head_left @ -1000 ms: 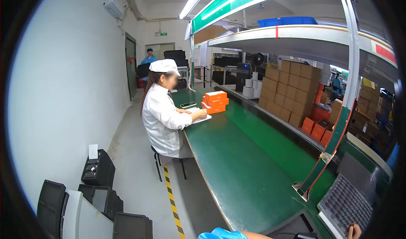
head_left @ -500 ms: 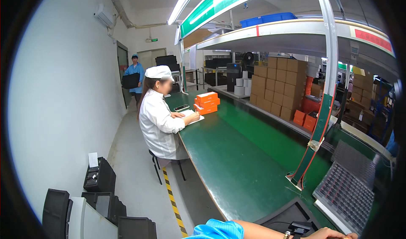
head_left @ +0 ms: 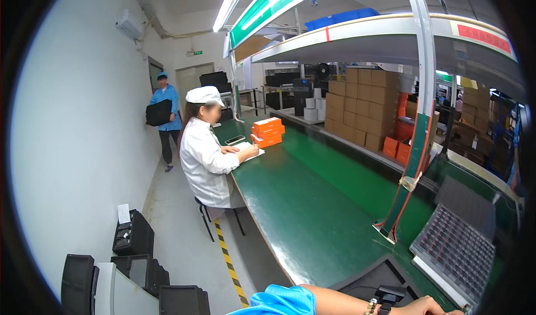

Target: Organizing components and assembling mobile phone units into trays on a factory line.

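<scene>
My left forearm, in a blue sleeve (head_left: 282, 301), reaches rightward along the lower edge. A beaded bracelet (head_left: 372, 306) and a dark band are on the wrist, with a small black boxy device (head_left: 389, 294) against it. Bent downward, my left hand (head_left: 421, 306) is cut off by the picture's edge, so its fingertips and anything in them are hidden. Just beyond the wrist lies a black tray (head_left: 399, 270) on the green table (head_left: 312, 214). A grey, many-celled plastic tray (head_left: 458, 253) rests to the right of the hand. My right hand is out of view.
A seated person in white (head_left: 206, 147) writes on paper beside stacked orange boxes (head_left: 268, 132). Another person in blue (head_left: 167, 106) carries a black case along the aisle. A post (head_left: 416, 147) rises from the table. Black cases (head_left: 133, 234) stand by the left wall.
The person in blue has come nearer along the aisle and now shows more fully. The view has shifted slightly; my left hand appears a little farther left.
</scene>
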